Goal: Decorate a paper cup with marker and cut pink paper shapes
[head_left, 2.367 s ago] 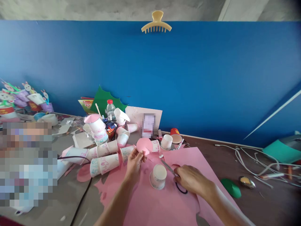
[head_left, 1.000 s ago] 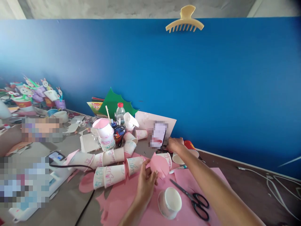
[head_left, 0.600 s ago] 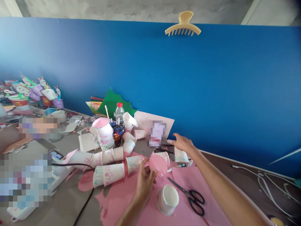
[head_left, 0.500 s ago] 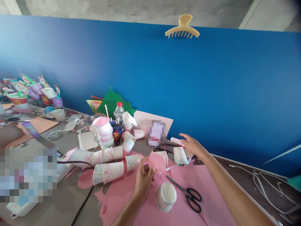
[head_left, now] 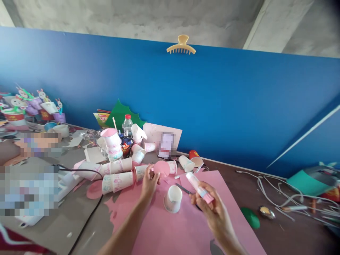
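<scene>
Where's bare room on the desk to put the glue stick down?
Free: the pink sheet between the upturned cup and the near edge, and brown table between the sheet and the white cables. Crowded: the cup pile beyond the left hand. The right hand holds the glue stick.

One glue stick [head_left: 198, 187], one upright paper cup [head_left: 173, 198], one water bottle [head_left: 127, 125], one hair claw [head_left: 181, 45].

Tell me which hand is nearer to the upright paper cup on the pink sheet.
Both are close; I cannot tell. The left hand is up-left of the cup; the right hand is to its right.
</scene>
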Demonstrator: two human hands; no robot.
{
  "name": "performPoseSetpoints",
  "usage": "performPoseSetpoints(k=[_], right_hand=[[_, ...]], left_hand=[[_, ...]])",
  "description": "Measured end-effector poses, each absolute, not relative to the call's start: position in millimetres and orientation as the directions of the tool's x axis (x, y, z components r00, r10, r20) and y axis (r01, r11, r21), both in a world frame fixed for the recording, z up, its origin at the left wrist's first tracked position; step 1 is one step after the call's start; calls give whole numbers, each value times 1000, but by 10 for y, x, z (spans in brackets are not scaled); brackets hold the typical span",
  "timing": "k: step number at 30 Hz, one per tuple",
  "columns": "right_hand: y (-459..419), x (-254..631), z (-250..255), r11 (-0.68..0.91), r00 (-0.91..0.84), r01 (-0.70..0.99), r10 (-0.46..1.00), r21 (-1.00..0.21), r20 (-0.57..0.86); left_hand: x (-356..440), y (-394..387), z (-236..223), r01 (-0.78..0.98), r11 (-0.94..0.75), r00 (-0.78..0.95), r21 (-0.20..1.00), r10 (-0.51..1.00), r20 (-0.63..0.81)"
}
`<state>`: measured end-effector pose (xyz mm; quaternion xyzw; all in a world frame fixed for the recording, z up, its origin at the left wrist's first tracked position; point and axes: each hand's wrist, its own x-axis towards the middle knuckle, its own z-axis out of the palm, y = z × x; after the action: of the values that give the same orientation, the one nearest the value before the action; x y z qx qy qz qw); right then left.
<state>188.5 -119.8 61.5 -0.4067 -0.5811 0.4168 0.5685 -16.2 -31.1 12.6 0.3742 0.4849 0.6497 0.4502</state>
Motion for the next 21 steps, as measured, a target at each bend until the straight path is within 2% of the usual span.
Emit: performPoseSetpoints(k=[3,6,8,15,21], right_hand=[[-1134,1720,420,410,22,213,905,-887,424],[-1017,1616,290,425,29,451,872,-785,489],[-967,1552,228,424,2,549,861,-720,509],[-981,1457,205,491,-140,587,845,-643,517],[-945,1390,80,559,-256,675,789,-481,558]], left_hand=[[-151,-340,102,-223,-134,-305,965,950,61],[-140,-357,94,-261,-150,-298,954,952,68],[-145,-354,104,-286,-164,-308,944,949,72],[-229,-338,199,-291,-178,-335,940,939,74],[-229,-314,171,-296,-194,-328,935,940,92]])
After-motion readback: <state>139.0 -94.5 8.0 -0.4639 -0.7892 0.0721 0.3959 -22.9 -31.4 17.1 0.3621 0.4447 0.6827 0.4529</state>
